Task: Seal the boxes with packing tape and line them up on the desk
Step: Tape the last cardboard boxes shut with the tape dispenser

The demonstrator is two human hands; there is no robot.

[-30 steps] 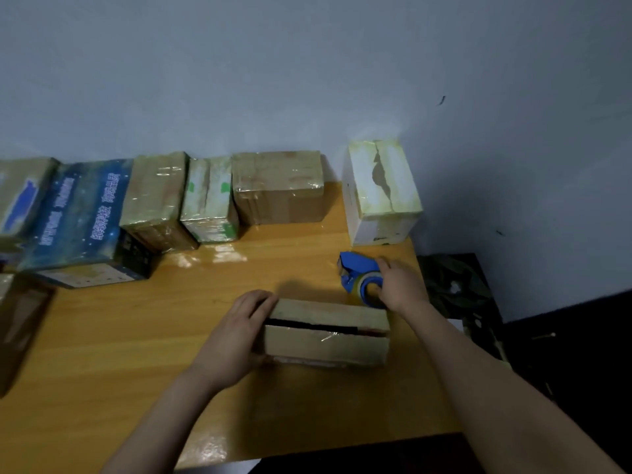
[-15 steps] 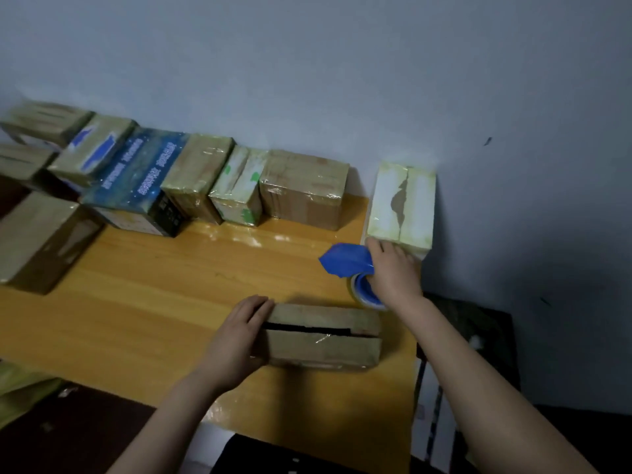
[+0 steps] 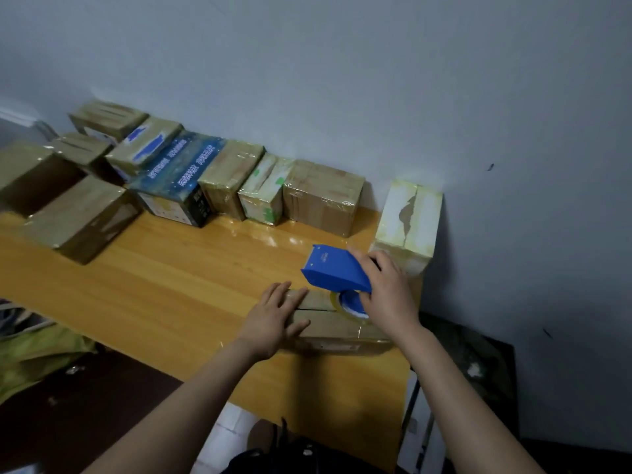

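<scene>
One small cardboard box (image 3: 328,323) is lying on the tabletop (image 3: 171,285) at 5 o'clock, pinned flat under the open left hand (image 3: 273,319). The blue tape dispenser (image 3: 337,273) is gripped by the right hand (image 3: 386,292) over its seam. The box looks light and stiff, so it should be held by the end.

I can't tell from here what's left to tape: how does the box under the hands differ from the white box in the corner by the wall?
The box under the hands lies flat and low near the desk's front edge; the white box stands taller against the wall. The first is brown with an open seam on top; the white one's top is taped over a torn patch. The left hand presses the first while the right hand holds the blue tape dispenser over it; the white box is untouched.
</scene>
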